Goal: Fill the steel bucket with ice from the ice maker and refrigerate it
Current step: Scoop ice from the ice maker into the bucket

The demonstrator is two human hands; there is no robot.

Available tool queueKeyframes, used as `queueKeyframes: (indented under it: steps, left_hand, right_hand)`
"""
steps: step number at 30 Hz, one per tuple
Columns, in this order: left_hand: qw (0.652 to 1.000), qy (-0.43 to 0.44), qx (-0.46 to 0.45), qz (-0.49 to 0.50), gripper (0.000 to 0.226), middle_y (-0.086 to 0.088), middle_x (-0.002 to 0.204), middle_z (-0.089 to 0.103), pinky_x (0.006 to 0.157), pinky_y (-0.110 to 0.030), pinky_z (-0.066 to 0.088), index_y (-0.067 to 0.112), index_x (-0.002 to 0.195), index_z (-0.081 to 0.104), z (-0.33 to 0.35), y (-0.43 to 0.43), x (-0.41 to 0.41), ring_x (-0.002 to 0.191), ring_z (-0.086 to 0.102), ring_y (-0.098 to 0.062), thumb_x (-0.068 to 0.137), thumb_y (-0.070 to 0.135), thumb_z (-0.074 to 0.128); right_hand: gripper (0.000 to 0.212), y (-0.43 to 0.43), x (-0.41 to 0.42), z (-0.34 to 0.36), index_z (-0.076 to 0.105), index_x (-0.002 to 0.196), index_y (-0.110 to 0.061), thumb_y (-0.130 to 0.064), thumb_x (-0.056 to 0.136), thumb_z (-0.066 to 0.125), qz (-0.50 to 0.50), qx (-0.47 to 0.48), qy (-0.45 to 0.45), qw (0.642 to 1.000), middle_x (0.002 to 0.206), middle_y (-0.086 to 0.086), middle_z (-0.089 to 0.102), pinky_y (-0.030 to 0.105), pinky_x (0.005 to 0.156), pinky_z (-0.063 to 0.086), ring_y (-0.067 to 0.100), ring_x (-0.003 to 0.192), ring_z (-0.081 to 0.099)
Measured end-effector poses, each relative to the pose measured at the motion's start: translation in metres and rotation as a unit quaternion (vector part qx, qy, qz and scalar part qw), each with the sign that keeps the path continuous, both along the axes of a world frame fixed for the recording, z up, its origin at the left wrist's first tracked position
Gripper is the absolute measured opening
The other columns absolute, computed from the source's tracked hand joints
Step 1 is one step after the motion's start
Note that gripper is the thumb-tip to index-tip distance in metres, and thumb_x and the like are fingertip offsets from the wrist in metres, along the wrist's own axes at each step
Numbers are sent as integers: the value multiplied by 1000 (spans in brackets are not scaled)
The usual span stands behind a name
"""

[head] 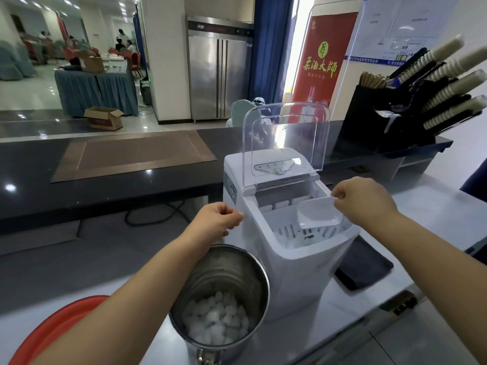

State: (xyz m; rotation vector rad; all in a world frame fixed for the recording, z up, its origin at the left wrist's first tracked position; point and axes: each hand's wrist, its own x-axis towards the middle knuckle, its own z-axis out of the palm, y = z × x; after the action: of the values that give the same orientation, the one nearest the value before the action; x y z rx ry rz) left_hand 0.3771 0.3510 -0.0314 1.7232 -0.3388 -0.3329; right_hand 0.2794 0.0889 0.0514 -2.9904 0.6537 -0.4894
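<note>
A steel bucket point(237, 275) stands on the counter at the lower middle, with ice cubes point(216, 322) covering its bottom. Right behind it is the white ice maker point(297, 264), its clear lid point(287, 138) raised upright. My right hand point(363, 201) pinches a clear plastic scoop point(319, 214) over the ice maker's open basket. My left hand point(218, 219) hovers with curled fingers above the bucket's far rim, beside the ice maker's left wall, holding nothing that I can see.
A red basin point(52, 330) sits at the lower left. A black tray point(366, 267) lies right of the ice maker. A black rack with stacked paper cups point(442, 85) stands at the right. A steel refrigerator point(218, 72) stands beyond the dark raised counter point(105, 185).
</note>
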Motion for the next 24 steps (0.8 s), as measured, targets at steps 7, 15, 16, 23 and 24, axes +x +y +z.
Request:
queueKeyframes:
  steps: [7, 15, 16, 23, 24]
  left_hand:
    - [999, -23, 7, 37, 23, 5, 61, 62, 59, -23, 46, 12, 72, 59, 4, -26, 8, 59, 54, -8, 80, 28, 72]
    - [999, 16, 35, -1, 26, 5, 55, 61, 63, -30, 46, 14, 69, 56, 6, -26, 26, 56, 54, -11, 73, 28, 78]
    - [999, 21, 35, -4, 26, 5, 55, 62, 62, -28, 46, 14, 69, 56, 6, -27, 27, 55, 55, -10, 73, 28, 78]
    - [999, 32, 29, -3, 23, 5, 55, 63, 52, -21, 46, 16, 67, 55, 2, -32, 31, 50, 58, -3, 75, 25, 75]
    - [999, 33, 28, -5, 23, 5, 55, 64, 52, -21, 46, 16, 66, 55, 2, -32, 31, 51, 58, -4, 75, 25, 75]
  right_hand:
    - [27, 1, 14, -15, 68, 102, -26, -7, 85, 59, 93, -232, 91, 964, 78, -7, 44, 26, 52, 33, 16, 80, 47]
    - [30, -7, 37, -34, 69, 104, -30, -8, 89, 55, 166, -221, 147, 950, 99, -5, 60, 28, 63, 47, 18, 99, 56]
    - [29, -10, 40, -35, 69, 103, -31, -12, 91, 51, 167, -196, 149, 955, 99, -5, 61, 29, 65, 47, 19, 98, 57]
    - [30, -4, 58, -44, 72, 91, -29, -13, 88, 47, 185, -104, 175, 961, 90, -2, 64, 25, 59, 37, 24, 79, 54]
    - [29, -4, 60, -45, 72, 87, -28, -12, 87, 48, 183, -81, 184, 962, 86, -3, 62, 24, 58, 37, 23, 77, 52]
